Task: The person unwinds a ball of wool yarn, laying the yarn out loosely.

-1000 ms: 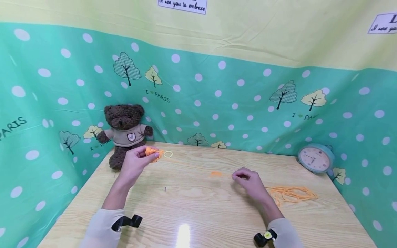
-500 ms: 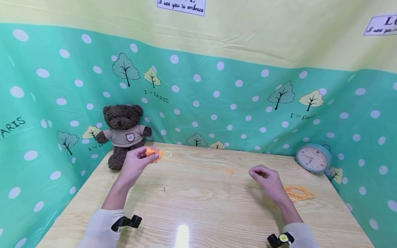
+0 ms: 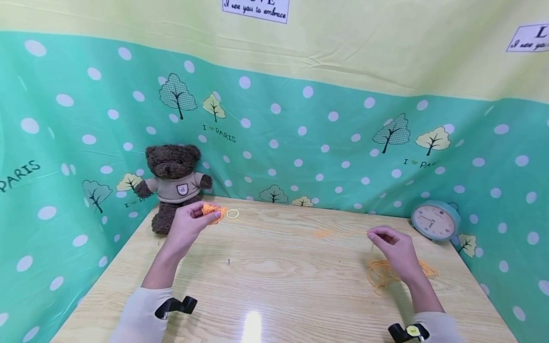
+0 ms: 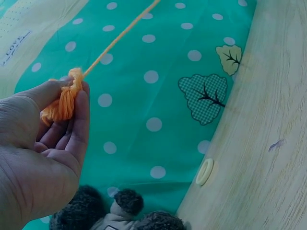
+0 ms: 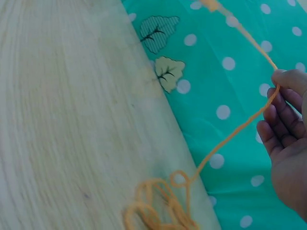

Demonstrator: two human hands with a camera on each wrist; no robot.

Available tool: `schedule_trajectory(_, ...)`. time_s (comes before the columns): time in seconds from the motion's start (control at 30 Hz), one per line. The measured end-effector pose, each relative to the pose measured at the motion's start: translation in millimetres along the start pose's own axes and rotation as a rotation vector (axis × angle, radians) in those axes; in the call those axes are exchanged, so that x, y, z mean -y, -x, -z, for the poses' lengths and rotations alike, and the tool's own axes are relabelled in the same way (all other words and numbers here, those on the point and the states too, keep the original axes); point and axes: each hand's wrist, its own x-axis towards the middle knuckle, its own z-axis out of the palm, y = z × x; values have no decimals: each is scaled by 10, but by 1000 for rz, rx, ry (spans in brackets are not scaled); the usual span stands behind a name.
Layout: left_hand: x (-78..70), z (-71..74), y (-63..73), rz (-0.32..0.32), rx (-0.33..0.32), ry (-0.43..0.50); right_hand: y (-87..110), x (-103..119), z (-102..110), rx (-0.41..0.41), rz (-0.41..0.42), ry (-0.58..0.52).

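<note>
My left hand (image 3: 186, 228) pinches a small bundle of orange yarn (image 4: 67, 103) between thumb and fingers, in front of the teddy bear. From it a strand of orange yarn (image 4: 120, 37) runs off taut toward the right. Far to the right, my right hand (image 3: 398, 252) pinches that yarn between thumb and fingertips, raised above the table. A blurred orange clump (image 3: 321, 234) shows on the strand between both hands. Below the right hand the strand drops to a loose, looped pile of orange yarn (image 5: 165, 206) on the tabletop.
A brown teddy bear (image 3: 173, 178) in a beige shirt sits at the back left. Beside the left fingertips in the head view is a cream ring (image 4: 205, 172), lying on the wooden table (image 3: 274, 286). A blue alarm clock (image 3: 435, 220) stands back right, before a green dotted curtain (image 3: 300, 157).
My right hand has moved right, drawing the yarn wider between the hands. The orange clump on the strand has shifted right too. My left hand has kept its place and hold.
</note>
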Motion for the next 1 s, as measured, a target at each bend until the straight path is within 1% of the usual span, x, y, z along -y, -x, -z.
schedule_trajectory(0.17,0,11,10,-5,3,-12,8,0,178,-24,-1,24)
schedule_trajectory(0.33,7,9,4,-4,0,-2,9,-13,353,-41,-7,42)
schedule_trajectory(0.57,13,5,-4,-1,-9,11,38,-34,582,-92,-42,81)
schedule_trajectory(0.7,21,8,-10,-4,-11,19,74,-86,707,-120,-55,92)
schedule_trajectory(0.87,33,12,-14,-9,-11,23,112,-198,878,-151,-75,32)
schedule_trajectory(1.0,37,18,-12,-10,-11,15,136,-301,984,-178,-74,-120)
